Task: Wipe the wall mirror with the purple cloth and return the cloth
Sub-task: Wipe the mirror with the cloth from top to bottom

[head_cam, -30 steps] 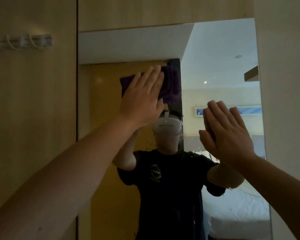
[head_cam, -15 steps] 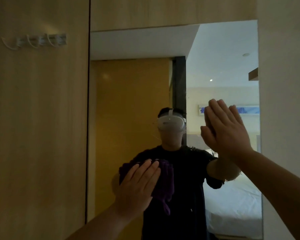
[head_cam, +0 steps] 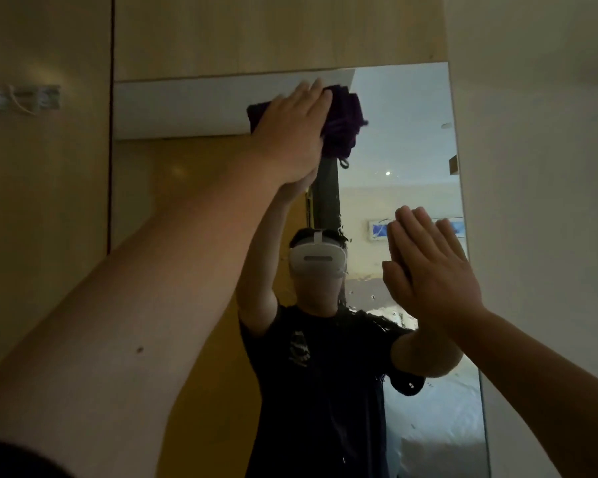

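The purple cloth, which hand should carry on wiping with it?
The left hand. It already presses the purple cloth flat near the top of the mirror, while the right hand rests open and empty lower down.

The flat left hand point(head_cam: 290, 132) hides most of the bunched purple cloth point(head_cam: 342, 129), and the wall-mounted hook rail point(head_cam: 21, 98) far to its left is blurred.
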{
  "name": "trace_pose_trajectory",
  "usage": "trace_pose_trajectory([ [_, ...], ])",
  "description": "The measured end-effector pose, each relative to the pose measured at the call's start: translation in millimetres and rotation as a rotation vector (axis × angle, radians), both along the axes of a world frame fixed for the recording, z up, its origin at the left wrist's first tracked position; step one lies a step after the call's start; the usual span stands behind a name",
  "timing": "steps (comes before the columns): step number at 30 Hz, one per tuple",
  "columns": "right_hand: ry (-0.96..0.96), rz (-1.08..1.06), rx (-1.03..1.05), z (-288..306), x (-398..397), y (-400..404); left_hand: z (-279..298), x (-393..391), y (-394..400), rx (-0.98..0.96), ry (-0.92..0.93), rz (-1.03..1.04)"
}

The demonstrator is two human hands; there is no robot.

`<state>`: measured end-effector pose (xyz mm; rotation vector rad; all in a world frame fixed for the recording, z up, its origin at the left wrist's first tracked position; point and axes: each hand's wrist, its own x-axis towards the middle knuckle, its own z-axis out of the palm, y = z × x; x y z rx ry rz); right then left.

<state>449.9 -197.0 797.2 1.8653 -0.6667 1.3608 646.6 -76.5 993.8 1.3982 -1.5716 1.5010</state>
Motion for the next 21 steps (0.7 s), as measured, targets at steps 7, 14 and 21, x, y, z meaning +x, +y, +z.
trace_pose_trajectory([
  [7, -0.033, 0.019, -0.063, -3.6, -12.7, -6.1, -137.5, 14.5, -10.1, 0.034, -0.184, 0.046],
  [14, -0.053, 0.014, -0.076, -25.7, -23.9, -7.6, -372.8, 17.2, -11.0, 0.127, -0.239, 0.023],
  [21, -0.061, 0.038, -0.003, -39.7, -24.6, -9.0, -426.1, 15.2, -7.5, 0.142, -0.122, -0.033],
])
